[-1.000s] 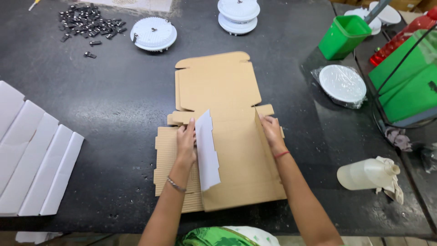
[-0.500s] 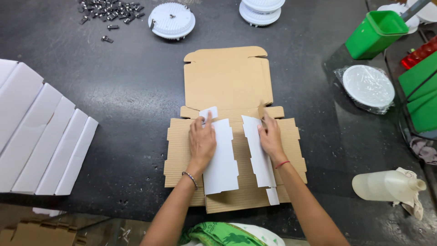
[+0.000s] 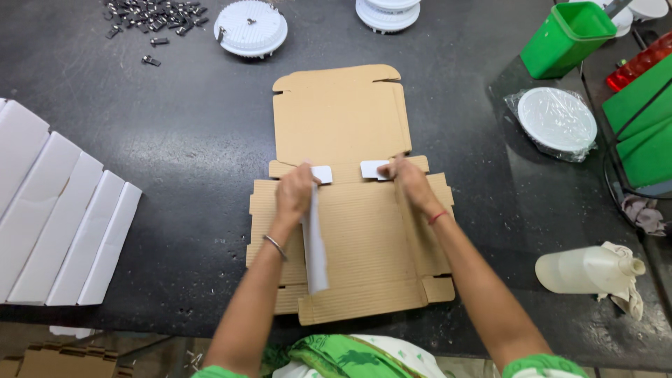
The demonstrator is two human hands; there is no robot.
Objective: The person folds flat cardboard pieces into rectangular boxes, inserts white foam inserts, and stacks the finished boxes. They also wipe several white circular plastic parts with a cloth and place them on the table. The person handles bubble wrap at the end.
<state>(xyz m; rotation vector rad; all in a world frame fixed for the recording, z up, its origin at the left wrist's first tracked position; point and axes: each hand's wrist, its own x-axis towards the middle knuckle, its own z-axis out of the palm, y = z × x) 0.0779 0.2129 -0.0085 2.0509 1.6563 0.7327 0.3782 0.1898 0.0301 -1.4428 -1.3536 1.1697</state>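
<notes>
head view: one camera, looking down on a dark tabletop.
box: a flat brown cardboard blank [image 3: 350, 210] is lying near the front edge, at the middle, its lid panel reaching toward the far edge.
left hand: the left hand [image 3: 294, 192] is closing around the left side flap [image 3: 315, 241], a white-faced strip standing on edge along the box's left fold.
right hand: the right hand [image 3: 409, 183] is pinching the right side flap's white tab [image 3: 373, 169] between fingertips, wrist lying over the right fold.
thing to hand: both flaps are sitting right under the hands, touching them; the two tabs are pointing at each other, just apart, at the rear fold.
doing it well: judging by the creases, both sides are wanting to come up evenly, thumbs pressing along the score lines, tabs kept square to the rear wall so nothing is buckling.
around: white sheets [image 3: 56, 210] are fanning along the left edge; a white round fitting [image 3: 250, 26] and dark screws [image 3: 150, 14] are sitting at the far edge; a green bin [image 3: 567, 38] is standing at the far right corner; a plastic bottle [image 3: 588, 269] is lying by the right edge.
</notes>
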